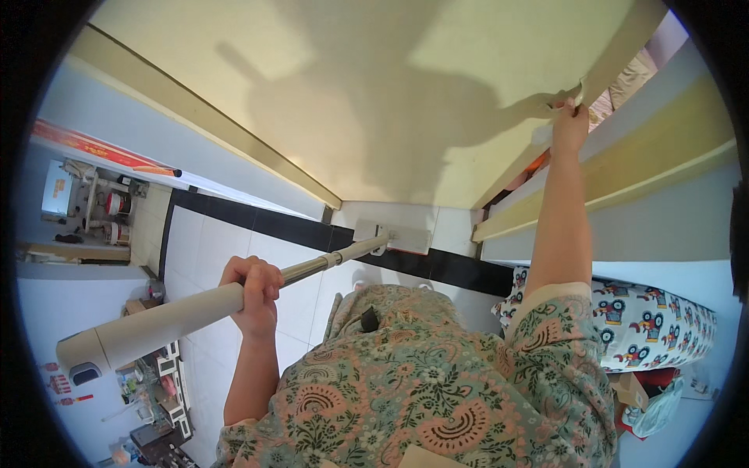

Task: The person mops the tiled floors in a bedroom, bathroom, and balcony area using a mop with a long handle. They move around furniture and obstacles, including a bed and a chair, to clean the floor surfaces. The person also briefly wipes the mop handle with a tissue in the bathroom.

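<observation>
My left hand (256, 292) is wrapped round the thick beige grip of a long-handled flat mop (172, 320). The grip's end points to the lower left, and a metal pole runs from it to the flat pale mop head (406, 237) on the floor by the doorway. My right arm reaches forward, and my right hand (571, 125) is closed on the handle (579, 97) at the right edge of a pale yellow door (374, 101). The door stands ajar, with a gap along its right side. My shadow falls across it.
A yellowish door frame (608, 187) rises on the right, another (195, 117) on the left. A black threshold strip (296, 230) crosses the white tiles. At right lies a patterned bundle (647, 324) above a plastic bag (659, 409). Shelves (168, 390) stand at lower left.
</observation>
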### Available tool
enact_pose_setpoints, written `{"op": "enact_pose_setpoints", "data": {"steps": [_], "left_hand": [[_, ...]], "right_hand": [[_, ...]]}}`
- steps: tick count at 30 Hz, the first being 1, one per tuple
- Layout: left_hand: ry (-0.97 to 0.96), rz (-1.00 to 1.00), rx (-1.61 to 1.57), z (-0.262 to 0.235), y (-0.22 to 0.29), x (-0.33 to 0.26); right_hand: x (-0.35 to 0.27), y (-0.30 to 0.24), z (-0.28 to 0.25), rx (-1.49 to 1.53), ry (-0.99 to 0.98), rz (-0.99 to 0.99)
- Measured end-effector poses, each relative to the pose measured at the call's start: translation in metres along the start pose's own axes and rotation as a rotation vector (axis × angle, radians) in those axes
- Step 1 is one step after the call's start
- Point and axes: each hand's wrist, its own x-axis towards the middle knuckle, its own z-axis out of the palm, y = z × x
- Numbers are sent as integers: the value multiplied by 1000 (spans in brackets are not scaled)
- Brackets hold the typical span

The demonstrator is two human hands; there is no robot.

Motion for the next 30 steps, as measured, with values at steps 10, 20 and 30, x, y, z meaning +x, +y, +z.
{"op": "enact_pose_setpoints", "data": {"steps": [10, 20, 30], "left_hand": [[-86, 3, -86, -39, -4, -8], [-182, -16, -80, -87, -5, -8], [-107, 418, -259, -112, 58, -17]], "right_hand": [[-73, -7, -44, -193, 116, 31], [-81, 15, -67, -70, 66, 0], [-419, 207, 76, 103, -894, 695]]}}
